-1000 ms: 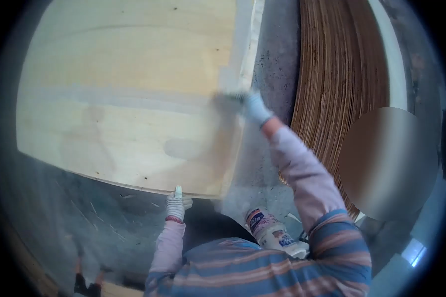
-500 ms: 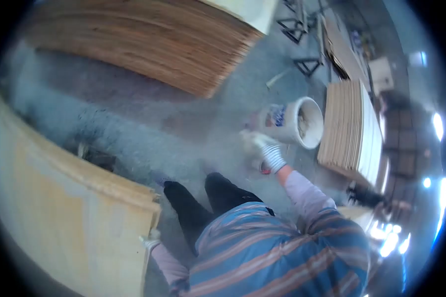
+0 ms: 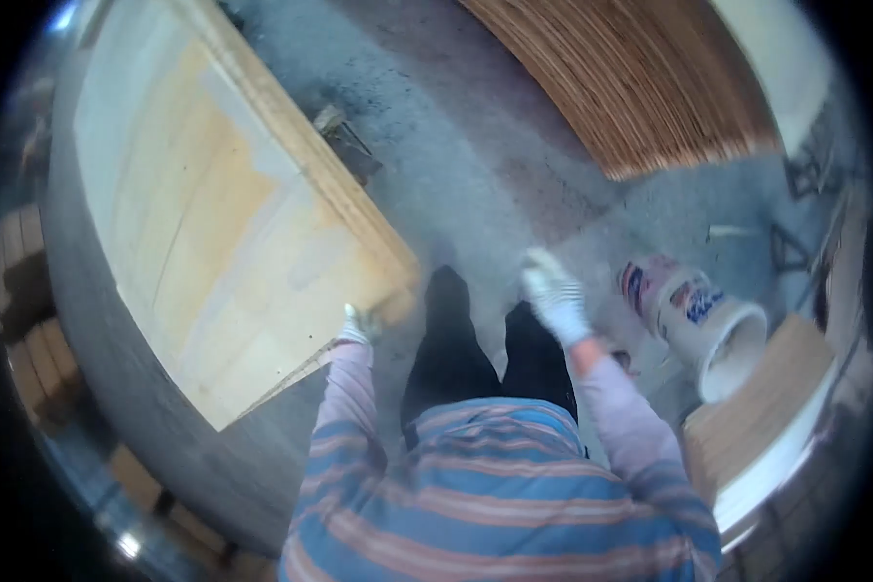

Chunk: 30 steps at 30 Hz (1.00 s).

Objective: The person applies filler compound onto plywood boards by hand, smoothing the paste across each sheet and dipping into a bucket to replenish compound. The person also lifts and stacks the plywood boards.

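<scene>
My left hand (image 3: 356,326), in a white glove, is closed at the near corner of a pale plywood sheet (image 3: 204,223). That sheet lies on top of a low stack, and its near edge stands slightly apart from the layers below. In front of my right thigh hangs my right hand (image 3: 553,294), in a white glove with a striped cuff. Its fingers are curled and a little blurred; whatever they hold, if anything, is hidden. Right of it, a white bucket (image 3: 713,330) with blue lettering lies tilted, its mouth turned towards me.
A tall stack of brown veneer sheets (image 3: 640,87) stands ahead on the right. Another stack of boards (image 3: 761,398) is beside the bucket. Scraps (image 3: 339,131) lie on the grey floor behind the plywood. A metal stand (image 3: 789,250) is at the far right.
My view has turned, so the plywood stack now lies ahead left. My right hand has moved away from the bucket to before my legs. My left hand stays at the sheet's corner.
</scene>
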Tool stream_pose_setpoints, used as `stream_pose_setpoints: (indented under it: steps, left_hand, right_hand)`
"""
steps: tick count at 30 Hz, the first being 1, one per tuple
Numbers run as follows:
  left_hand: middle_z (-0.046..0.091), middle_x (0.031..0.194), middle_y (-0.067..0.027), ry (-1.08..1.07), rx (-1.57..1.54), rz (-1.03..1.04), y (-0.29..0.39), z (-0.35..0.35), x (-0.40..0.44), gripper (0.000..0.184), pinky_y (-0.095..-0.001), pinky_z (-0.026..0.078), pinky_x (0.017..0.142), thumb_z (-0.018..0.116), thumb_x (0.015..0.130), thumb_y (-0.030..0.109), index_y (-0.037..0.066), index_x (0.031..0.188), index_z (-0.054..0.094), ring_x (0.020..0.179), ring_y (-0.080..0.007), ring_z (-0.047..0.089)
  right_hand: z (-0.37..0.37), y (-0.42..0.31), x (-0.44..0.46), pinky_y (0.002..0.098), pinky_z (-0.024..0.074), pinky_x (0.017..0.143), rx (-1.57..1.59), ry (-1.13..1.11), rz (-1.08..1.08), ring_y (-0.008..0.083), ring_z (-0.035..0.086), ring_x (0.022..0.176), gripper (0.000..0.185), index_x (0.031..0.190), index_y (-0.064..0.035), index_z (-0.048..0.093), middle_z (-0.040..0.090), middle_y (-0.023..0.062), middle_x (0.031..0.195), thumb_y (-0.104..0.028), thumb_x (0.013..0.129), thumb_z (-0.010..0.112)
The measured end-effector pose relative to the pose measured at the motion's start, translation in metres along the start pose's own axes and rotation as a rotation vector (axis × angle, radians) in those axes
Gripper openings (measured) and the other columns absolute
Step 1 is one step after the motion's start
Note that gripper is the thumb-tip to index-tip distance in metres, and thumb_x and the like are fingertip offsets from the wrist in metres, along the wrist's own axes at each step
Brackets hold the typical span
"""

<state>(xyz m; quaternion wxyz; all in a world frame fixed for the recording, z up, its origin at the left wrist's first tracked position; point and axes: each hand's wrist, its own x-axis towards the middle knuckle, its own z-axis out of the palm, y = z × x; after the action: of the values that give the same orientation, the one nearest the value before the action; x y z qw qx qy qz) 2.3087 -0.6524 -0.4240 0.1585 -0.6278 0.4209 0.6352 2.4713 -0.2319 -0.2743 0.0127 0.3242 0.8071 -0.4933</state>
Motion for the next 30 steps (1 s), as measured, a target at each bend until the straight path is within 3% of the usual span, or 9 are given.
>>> stream_pose_setpoints:
  steps: [2,4,7,12,14,17,20,26,30]
  left_hand:
    - [0.055,0.065,-0.0021,-0.283,-0.021,-0.079,-0.014,-0.022,0.014,0.032,-0.0419,0.05,0.063,0.061,0.087,0.049,0.018,0.09,0.059,0.06,-0.0246,0.049]
    - [0.053,0.065,0.0004,-0.063,-0.036,-0.041,-0.02,0.015,-0.061,0.028,-0.0387,0.05,0.065,0.059,0.09,0.045,0.018,0.083,0.056,0.058,-0.0192,0.046]
    - [0.049,0.062,0.0029,-0.082,0.091,0.049,-0.03,0.01,-0.062,0.03,-0.032,0.052,0.063,0.056,0.094,0.042,0.015,0.081,0.055,0.058,-0.0135,0.049]
    - [0.056,0.09,-0.005,-0.05,0.196,0.133,-0.061,0.002,-0.062,0.025,-0.033,0.05,0.073,0.048,0.099,0.032,0.009,0.103,0.056,0.08,-0.0178,0.055]
    - [0.049,0.062,0.0013,-0.021,0.104,0.143,-0.059,0.004,-0.093,0.03,-0.0274,0.048,0.059,0.051,0.098,0.037,0.013,0.079,0.054,0.055,-0.0116,0.049]
    - [0.052,0.07,0.0009,-1.003,0.052,0.109,-0.02,-0.053,-0.158,0.031,-0.0324,0.049,0.069,0.055,0.097,0.035,0.01,0.078,0.052,0.069,-0.0122,0.053]
    - [0.066,0.094,-0.0073,-0.867,0.262,0.049,0.033,-0.137,-0.146,0.027,-0.0354,0.05,0.079,0.057,0.094,0.031,0.007,0.104,0.063,0.091,-0.0195,0.063]
    - [0.064,0.099,-0.0074,-0.19,-0.126,0.34,0.182,-0.202,-0.027,0.028,-0.0361,0.05,0.08,0.056,0.094,0.032,0.007,0.106,0.062,0.094,-0.0201,0.062]
    - [0.063,0.102,-0.0075,-0.216,-0.248,0.374,0.216,-0.211,-0.021,0.029,-0.0366,0.05,0.081,0.056,0.094,0.033,0.008,0.108,0.061,0.095,-0.0205,0.061]
  right_hand:
    - [0.088,-0.091,0.05,0.0379,0.0423,0.1,0.087,-0.317,0.085,0.0305,0.056,0.118,0.048,0.13,-0.0057,0.053,0.058,0.02,0.127,-0.03,0.089,0.058]
    - [0.201,-0.09,0.078,0.0403,0.0445,0.097,0.171,-0.392,0.116,0.0337,0.058,0.113,0.052,0.124,-0.0017,0.055,0.061,0.0231,0.118,-0.038,0.087,0.061]
    - [0.249,-0.137,0.066,0.0458,0.0493,0.085,-0.42,-0.391,-0.027,0.0386,0.062,0.096,0.054,0.103,0.0016,0.057,0.062,0.0257,0.1,-0.045,0.078,0.068]
    - [0.26,-0.132,0.065,0.0394,0.0515,0.083,-0.381,-0.427,0.209,0.0308,0.065,0.092,0.049,0.104,0.0019,0.062,0.066,0.0212,0.1,-0.036,0.076,0.075]
    - [0.239,-0.128,0.069,0.0368,0.0523,0.081,-0.128,-0.495,0.287,0.0258,0.067,0.088,0.046,0.102,0.0021,0.065,0.068,0.0189,0.097,-0.033,0.075,0.076]
    - [0.189,-0.137,0.065,0.0338,0.0526,0.075,0.023,-0.42,0.25,0.0198,0.067,0.082,0.04,0.099,0.0017,0.068,0.07,0.0147,0.094,-0.028,0.074,0.078]
    - [0.102,-0.253,0.055,0.0321,0.0515,0.07,0.013,-0.343,0.27,0.0157,0.063,0.077,0.035,0.097,0.001,0.068,0.069,0.0081,0.089,-0.025,0.076,0.077]
    - [-0.035,-0.442,0.002,0.0268,0.0476,0.058,0.063,-0.117,-0.006,0.0104,0.057,0.067,0.018,0.091,0.0022,0.064,0.062,0.003,0.079,-0.015,0.084,0.066]
    - [-0.069,-0.396,-0.052,0.0327,0.0474,0.059,-0.259,0.144,-0.416,0.0187,0.061,0.066,0.021,0.09,0.0001,0.06,0.064,0.008,0.076,-0.02,0.095,0.055]
